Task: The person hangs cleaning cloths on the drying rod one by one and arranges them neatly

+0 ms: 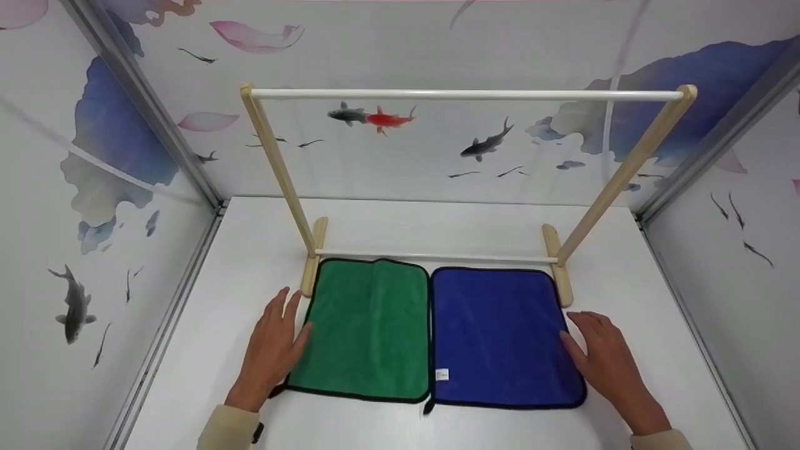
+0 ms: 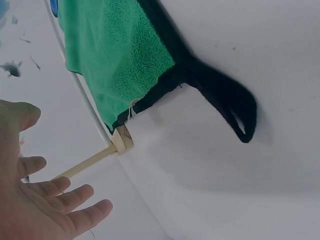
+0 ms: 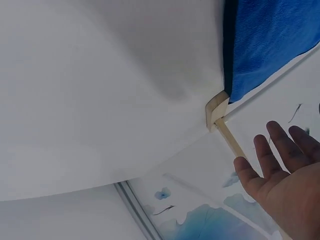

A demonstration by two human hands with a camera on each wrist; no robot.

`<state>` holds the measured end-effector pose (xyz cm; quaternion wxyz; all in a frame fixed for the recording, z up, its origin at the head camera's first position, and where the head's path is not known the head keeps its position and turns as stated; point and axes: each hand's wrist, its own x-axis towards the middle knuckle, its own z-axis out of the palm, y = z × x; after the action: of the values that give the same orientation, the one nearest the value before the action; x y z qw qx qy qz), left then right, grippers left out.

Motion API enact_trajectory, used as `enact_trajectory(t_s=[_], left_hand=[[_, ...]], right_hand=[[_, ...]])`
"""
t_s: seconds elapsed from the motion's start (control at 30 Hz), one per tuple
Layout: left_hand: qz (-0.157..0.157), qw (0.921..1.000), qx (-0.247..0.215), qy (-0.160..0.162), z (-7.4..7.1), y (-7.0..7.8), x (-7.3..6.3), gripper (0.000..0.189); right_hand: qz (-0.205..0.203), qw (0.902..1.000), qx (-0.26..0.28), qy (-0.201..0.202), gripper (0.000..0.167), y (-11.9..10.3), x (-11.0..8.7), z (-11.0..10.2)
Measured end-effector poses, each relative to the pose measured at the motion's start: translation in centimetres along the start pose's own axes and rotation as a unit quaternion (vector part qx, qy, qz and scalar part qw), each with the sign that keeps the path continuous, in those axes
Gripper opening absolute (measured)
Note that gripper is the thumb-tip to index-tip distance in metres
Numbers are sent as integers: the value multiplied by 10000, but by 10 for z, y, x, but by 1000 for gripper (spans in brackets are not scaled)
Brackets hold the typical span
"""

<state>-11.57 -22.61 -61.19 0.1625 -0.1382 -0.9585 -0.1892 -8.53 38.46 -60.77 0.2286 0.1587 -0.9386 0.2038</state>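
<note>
Though blue cloth (image 1: 500,331) bears illegible label (image 1: 442,374) | left grip (image 1: 269,353) unclenched | right grip (image 1: 609,362) likewise

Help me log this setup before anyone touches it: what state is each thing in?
Green cloth: unfolded, lying nearly flat
Black loop: sticking out from the green cloth's corner
Blue cloth: unfolded, lying flat beside the green one
White tag: face up, print unreadable
Rack: standing upright
Left hand: fingers extended, holding nothing
Right hand: fingers extended, holding nothing
</note>
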Motion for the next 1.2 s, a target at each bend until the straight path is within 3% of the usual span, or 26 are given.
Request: enact_trajectory(t_s=[0.17,0.3,0.47,0.63,1.2], left_hand=[[53,9994,-239,228,-3,3,9,65],[-96,9969,-771,92,-5,7,19,63],[-460,9861,-1591,-151,-9,9,31,60],[-534,9761,-2099,-189,-13,8,42,57],[-555,9658,-2531,-89,-24,6,70,53]], right_hand=[[-205,9996,180,108,42,-6,6,6],[-283,9991,227,223,43,-10,7,11],[-244,9990,344,159,43,-15,12,18],[-222,9984,492,168,43,-20,17,24],[-477,9967,630,183,42,-32,32,37]])
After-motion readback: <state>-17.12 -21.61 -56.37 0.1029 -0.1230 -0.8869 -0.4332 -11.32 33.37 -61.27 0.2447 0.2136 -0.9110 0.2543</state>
